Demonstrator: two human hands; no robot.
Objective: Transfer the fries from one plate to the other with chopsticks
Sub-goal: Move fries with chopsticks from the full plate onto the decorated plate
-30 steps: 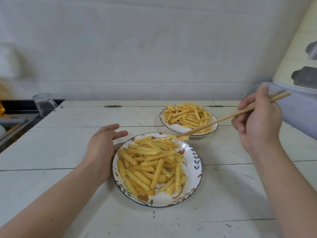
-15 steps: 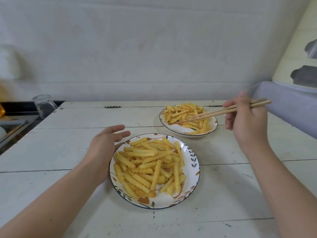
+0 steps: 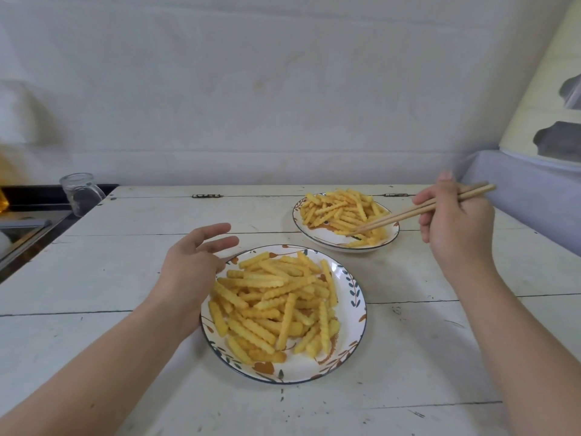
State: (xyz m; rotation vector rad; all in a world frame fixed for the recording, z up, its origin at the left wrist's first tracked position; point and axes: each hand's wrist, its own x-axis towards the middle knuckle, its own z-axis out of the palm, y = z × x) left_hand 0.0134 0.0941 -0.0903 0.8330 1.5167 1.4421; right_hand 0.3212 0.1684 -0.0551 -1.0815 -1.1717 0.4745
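Note:
Two white plates with leaf patterns hold crinkle-cut fries. The near plate [image 3: 352, 309] sits in front of me, heaped with fries [image 3: 276, 303]. The far plate [image 3: 327, 239] lies behind it to the right with its own pile of fries [image 3: 339, 212]. My right hand [image 3: 456, 221] grips wooden chopsticks [image 3: 418, 210], whose tips rest among the fries at the far plate's front right. No fry is clearly seen between the tips. My left hand [image 3: 191, 269] rests on the table against the near plate's left rim, fingers relaxed and spread.
The white plank table [image 3: 125, 278] ends at the left beside a dark sink area [image 3: 28, 221], where a clear glass jar [image 3: 80, 196] stands at the edge. A pale covered object [image 3: 534, 196] rises at the far right. A white wall is behind.
The chopsticks carried a fry from over the near plate to the far plate, and their tips have now dipped into its fries. My left hand stayed by the near plate.

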